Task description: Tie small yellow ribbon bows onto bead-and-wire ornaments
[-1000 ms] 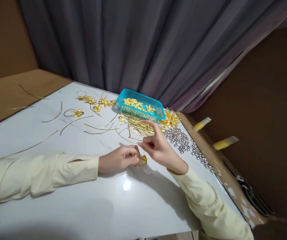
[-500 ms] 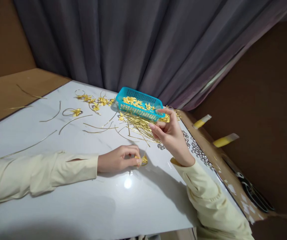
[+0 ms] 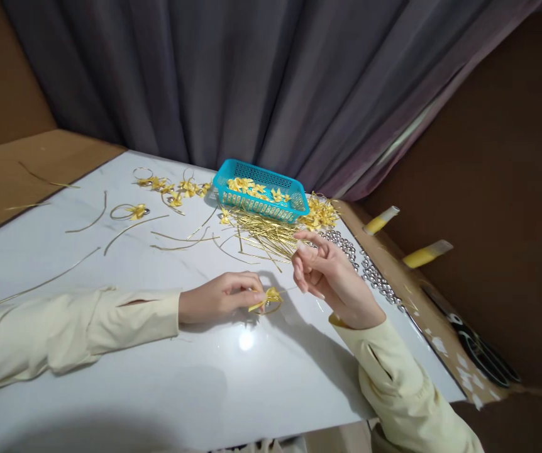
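My left hand (image 3: 224, 297) is closed in a pinch on a yellow ribbon flower (image 3: 271, 294), held just over the white table. A thin gold loop (image 3: 271, 311) hangs at the flower's lower side. From the flower a fine thread (image 3: 288, 289) runs to my right hand (image 3: 322, 270), which is raised to the right with its fingers curled and thumb and forefinger close together. The thread's end among those fingers is hidden. Behind my right hand lies a pile of gold wire ties (image 3: 264, 229), and silver beads (image 3: 379, 280) are scattered beside it.
A teal basket (image 3: 261, 204) holding yellow flowers stands at the back, with more flowers (image 3: 320, 214) to its right. Finished-looking flowers with loops (image 3: 136, 212) and loose ties (image 3: 134, 233) lie left. Scissors (image 3: 483, 358) and two yellow tubes (image 3: 426, 253) sit at the right.
My right hand has come down and slightly right, its fingers curling in more. The fine thread now stretches sideways from the flower. My left hand keeps its pinch, and the view has shifted slightly.
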`<state>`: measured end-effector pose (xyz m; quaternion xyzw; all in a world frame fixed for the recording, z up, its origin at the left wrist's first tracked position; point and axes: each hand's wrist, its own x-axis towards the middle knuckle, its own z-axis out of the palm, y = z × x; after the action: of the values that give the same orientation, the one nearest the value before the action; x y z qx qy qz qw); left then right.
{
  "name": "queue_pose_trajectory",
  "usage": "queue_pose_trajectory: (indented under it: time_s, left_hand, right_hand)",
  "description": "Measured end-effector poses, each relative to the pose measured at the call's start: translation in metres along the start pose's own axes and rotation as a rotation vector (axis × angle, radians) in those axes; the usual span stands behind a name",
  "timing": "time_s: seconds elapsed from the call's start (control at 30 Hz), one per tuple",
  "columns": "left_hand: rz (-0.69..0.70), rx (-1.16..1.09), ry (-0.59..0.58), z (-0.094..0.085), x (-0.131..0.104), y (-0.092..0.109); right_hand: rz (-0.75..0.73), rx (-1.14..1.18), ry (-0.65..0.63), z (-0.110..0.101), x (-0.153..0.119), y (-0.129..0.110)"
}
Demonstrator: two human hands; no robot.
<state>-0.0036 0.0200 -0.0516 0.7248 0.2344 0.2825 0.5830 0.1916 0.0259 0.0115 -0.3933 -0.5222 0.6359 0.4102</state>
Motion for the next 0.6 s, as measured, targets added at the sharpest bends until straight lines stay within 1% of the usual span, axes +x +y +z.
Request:
queue_pose_trajectory:
  time_s: [0.2, 0.33, 0.5, 0.6]
  left_hand:
    - [-0.008, -0.022, -0.002, 0.0, 0.0, 0.001]
    - [-0.017, -0.022, 0.016, 0.001, -0.001, 0.001]
    - [0.002, -0.016, 0.075, 0.002, 0.0, 0.001]
    - [-0.014, -0.017, 0.113, 0.003, 0.0, 0.002]
  right_hand:
    - [0.018, 0.022, -0.045, -0.004, -0.001, 0.005]
    - [0.063, -0.001, -0.073, -0.008, -0.004, 0.005]
    - [0.141, -0.02, -0.057, -0.013, -0.009, 0.003]
    - [0.178, -0.004, -0.067, -0.015, -0.01, 0.004]
